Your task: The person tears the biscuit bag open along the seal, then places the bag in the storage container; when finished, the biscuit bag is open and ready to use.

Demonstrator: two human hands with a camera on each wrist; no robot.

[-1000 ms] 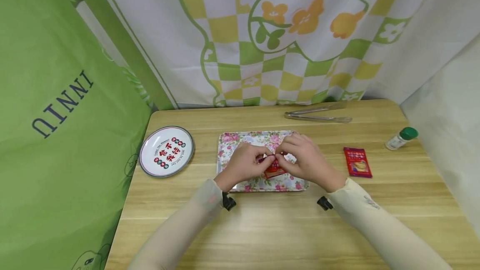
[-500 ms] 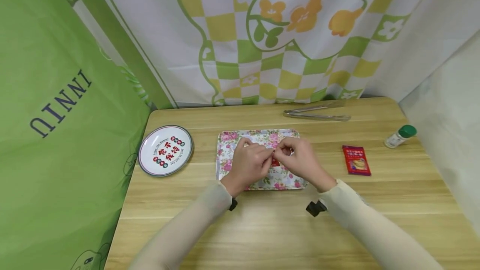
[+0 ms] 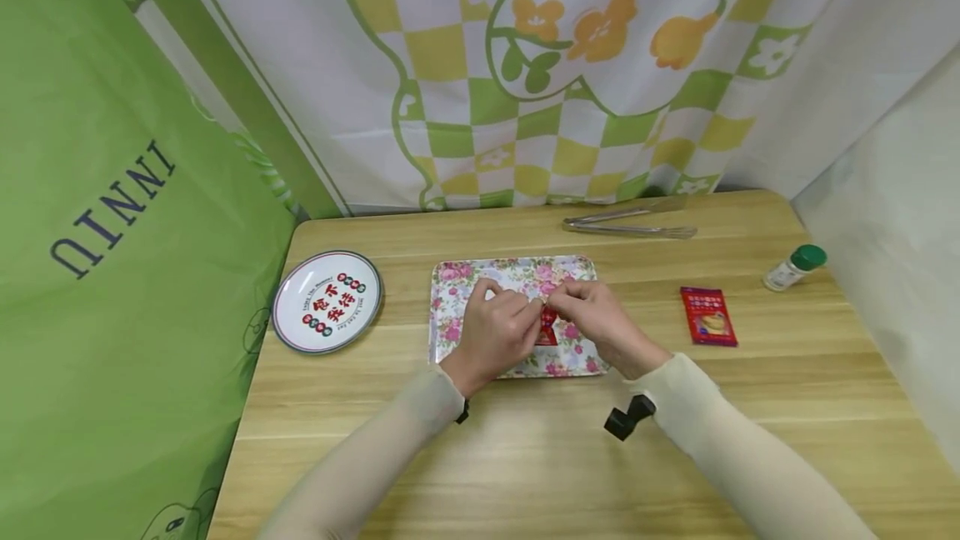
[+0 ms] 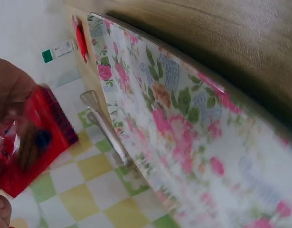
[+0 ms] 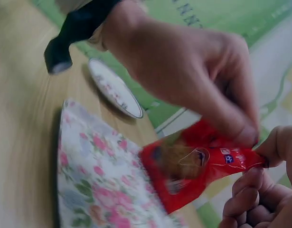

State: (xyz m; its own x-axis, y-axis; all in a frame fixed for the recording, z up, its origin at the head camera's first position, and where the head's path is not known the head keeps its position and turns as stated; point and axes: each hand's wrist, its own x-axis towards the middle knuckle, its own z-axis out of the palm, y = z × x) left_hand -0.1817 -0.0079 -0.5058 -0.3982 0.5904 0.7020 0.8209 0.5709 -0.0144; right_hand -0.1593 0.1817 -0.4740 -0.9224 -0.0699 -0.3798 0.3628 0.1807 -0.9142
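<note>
Between my two hands hangs a small red snack packet, held above the floral tray. My left hand pinches its upper edge with thumb and curled fingers. Close beside those fingertips, my right hand pinches the same edge. In the right wrist view the packet narrows and creases toward the pinched end, its wide end hanging down. The left wrist view shows the packet's lower part and its dark ridged seam. Whether the edge is torn cannot be made out.
A second red packet lies flat to the right of the tray. Behind it stand metal tongs, lying down, and a green-capped bottle on its side. A white plate with red lettering sits at left on the wooden table.
My left hand has turned so its back faces up more, and the packet looks narrower and more creased. My right hand has tilted, its fingers drawn in. The head view has shifted slightly.
</note>
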